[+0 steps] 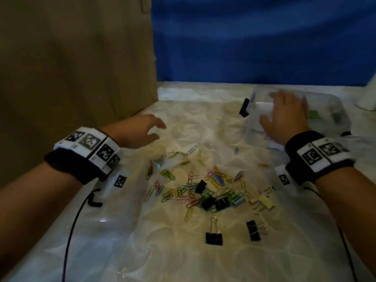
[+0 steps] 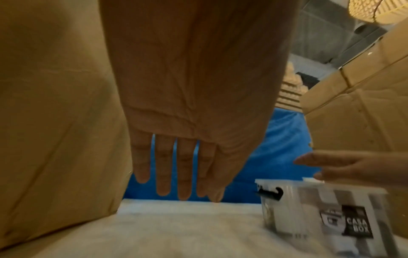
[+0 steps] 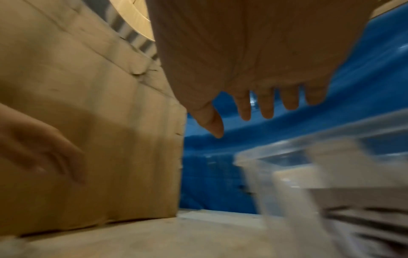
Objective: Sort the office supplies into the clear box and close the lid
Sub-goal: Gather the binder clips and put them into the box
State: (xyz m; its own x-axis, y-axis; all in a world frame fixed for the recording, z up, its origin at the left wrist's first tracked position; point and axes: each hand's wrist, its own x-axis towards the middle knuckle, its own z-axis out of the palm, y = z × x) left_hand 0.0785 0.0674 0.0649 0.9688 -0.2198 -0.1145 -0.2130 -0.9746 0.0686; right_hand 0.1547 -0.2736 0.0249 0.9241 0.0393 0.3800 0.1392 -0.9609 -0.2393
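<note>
A clear plastic box (image 1: 333,106) with black latches (image 1: 244,107) stands at the far right of the table; it also shows in the left wrist view (image 2: 320,209) and, blurred, in the right wrist view (image 3: 331,174). My right hand (image 1: 284,115) hovers over its near left corner, fingers spread and straight, holding nothing. My left hand (image 1: 142,131) floats above the table at the left, fingers straight and empty (image 2: 176,183). A heap of coloured paper clips (image 1: 203,186) and black binder clips (image 1: 213,237) lies in the middle, nearer to me than both hands.
A tall cardboard box (image 1: 77,68) stands at the left, close to my left hand. A blue sheet (image 1: 264,37) hangs behind the table. A white object (image 1: 369,94) stands at the far right edge. Cables trail from both wrists over the patterned tablecloth (image 1: 162,251).
</note>
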